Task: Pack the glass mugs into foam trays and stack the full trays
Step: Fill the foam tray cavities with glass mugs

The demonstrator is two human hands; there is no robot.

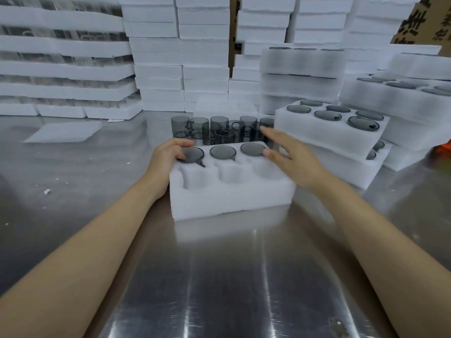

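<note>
A white foam tray with six round pockets lies on the steel table in front of me. Its far row holds three grey glass mugs; the near row of pockets is bare. My left hand curls over the far left mug, fingers on its rim. Over the tray's far right corner hovers my right hand, fingers spread and empty, next to the far right mug. Several loose grey mugs stand just behind the tray.
Full trays are stacked at the right, mug bases showing. Tall stacks of white foam fill the back and left. A flat foam sheet lies at the left. A cardboard box stands at the top right. Foam crumbs dot the table.
</note>
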